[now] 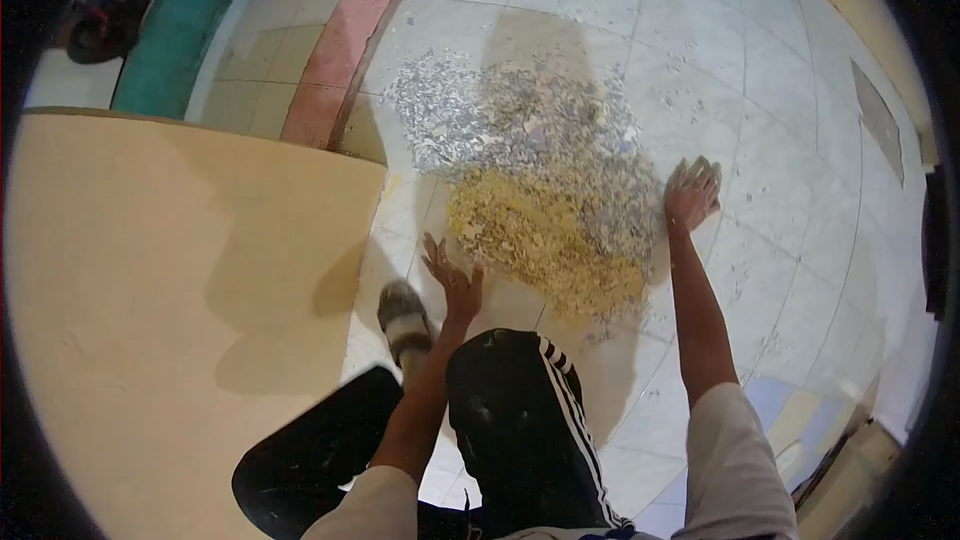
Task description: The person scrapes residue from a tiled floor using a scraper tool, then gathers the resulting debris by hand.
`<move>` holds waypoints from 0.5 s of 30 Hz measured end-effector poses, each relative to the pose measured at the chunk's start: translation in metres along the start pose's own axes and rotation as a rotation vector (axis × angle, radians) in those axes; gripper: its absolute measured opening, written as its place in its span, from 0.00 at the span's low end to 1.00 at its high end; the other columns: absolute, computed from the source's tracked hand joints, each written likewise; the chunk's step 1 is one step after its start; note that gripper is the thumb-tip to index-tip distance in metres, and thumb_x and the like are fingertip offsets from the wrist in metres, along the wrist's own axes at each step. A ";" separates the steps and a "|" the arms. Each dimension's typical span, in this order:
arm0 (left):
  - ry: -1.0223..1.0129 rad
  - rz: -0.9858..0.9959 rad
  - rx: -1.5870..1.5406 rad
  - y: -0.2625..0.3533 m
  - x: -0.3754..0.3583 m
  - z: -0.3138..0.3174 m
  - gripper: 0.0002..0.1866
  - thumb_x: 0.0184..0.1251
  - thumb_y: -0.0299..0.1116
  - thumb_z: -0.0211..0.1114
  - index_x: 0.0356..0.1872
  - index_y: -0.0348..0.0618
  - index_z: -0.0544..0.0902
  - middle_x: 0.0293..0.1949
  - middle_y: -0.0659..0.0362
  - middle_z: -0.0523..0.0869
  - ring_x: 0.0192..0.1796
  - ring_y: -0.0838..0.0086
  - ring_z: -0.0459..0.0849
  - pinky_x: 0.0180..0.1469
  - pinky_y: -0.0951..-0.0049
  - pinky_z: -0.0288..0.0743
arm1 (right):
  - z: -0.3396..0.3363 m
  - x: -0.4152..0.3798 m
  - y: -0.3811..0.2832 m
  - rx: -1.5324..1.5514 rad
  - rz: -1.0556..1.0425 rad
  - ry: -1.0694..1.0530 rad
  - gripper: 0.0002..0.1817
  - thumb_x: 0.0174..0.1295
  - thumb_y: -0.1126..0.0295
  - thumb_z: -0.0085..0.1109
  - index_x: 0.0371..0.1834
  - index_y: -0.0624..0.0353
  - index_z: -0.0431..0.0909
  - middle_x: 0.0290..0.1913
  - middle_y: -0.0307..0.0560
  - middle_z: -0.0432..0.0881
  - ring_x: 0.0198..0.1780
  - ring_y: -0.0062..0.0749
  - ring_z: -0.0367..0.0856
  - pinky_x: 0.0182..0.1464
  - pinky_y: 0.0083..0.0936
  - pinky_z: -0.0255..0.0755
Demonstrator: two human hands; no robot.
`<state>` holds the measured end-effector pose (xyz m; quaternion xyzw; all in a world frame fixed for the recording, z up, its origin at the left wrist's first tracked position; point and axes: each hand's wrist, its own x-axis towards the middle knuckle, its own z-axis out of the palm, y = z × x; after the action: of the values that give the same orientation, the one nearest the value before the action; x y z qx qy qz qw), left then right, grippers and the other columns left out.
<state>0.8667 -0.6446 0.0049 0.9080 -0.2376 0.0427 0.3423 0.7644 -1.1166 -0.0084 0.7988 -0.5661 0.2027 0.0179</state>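
Observation:
A pile of scraps lies on the white tiled floor (760, 140). Its far part is grey-white shavings (500, 120) and its near part is yellow shavings (540, 240). My left hand (453, 275) is flat on the floor with fingers spread, at the near left edge of the yellow shavings. My right hand (692, 192) presses open on the floor at the right edge of the pile, dusty with fine bits. Neither hand holds anything. I am crouched, with a knee in black striped trousers (520, 410) below the pile.
A large tan board (180, 300) lies on the floor to the left. My sandalled foot (403, 320) rests beside its edge. A pink strip (345, 40) and a teal strip (175, 35) run along the floor at the top left.

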 end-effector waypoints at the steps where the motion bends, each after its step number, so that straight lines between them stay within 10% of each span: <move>1: 0.091 0.055 -0.042 0.008 0.031 0.000 0.47 0.80 0.57 0.60 0.83 0.32 0.51 0.85 0.35 0.49 0.87 0.41 0.46 0.84 0.36 0.39 | 0.000 0.003 -0.005 -0.020 0.011 -0.072 0.35 0.78 0.37 0.48 0.79 0.46 0.69 0.82 0.50 0.67 0.83 0.47 0.61 0.76 0.57 0.58; 5: 0.115 0.158 -0.258 0.038 0.199 -0.014 0.37 0.82 0.43 0.62 0.80 0.28 0.60 0.80 0.37 0.63 0.79 0.45 0.67 0.80 0.49 0.61 | 0.001 0.003 -0.007 -0.021 0.075 -0.153 0.38 0.77 0.34 0.46 0.80 0.45 0.67 0.85 0.52 0.62 0.84 0.49 0.59 0.77 0.61 0.56; 15: -0.012 -0.103 -0.087 -0.157 0.406 0.050 0.36 0.81 0.49 0.61 0.79 0.35 0.67 0.77 0.41 0.70 0.79 0.53 0.69 0.80 0.56 0.60 | -0.001 0.006 -0.008 -0.020 -0.022 -0.157 0.38 0.76 0.36 0.52 0.80 0.48 0.67 0.83 0.56 0.63 0.83 0.53 0.58 0.77 0.63 0.53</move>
<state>1.2937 -0.7376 -0.0294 0.9035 -0.1943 0.0092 0.3819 0.7733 -1.1184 -0.0034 0.8183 -0.5589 0.1334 -0.0162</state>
